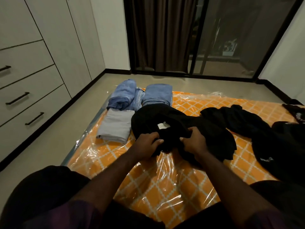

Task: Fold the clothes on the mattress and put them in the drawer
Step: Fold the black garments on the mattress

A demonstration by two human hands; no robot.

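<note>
While both hands pinch its neck edge, left hand [149, 140] and right hand [194, 140], the soft black cotton shirt [173, 119] lies crumpled at frame centre on the orange plastic-wrapped mattress [148, 187]. It looks light and limp; holding the shoulders seems best. Lower centre offers free room; 3 folded garments crowd the upper left.

Person is wearing short sleeves in dark purple; the sleeve edges are showing far back from the left hand [149, 142] and right hand [194, 140], near the bottom of view. Forearms and wrists are showing bare, no watch or rings visible. Dark trousers or shorts are covering both knees, flanking the arms.
</note>
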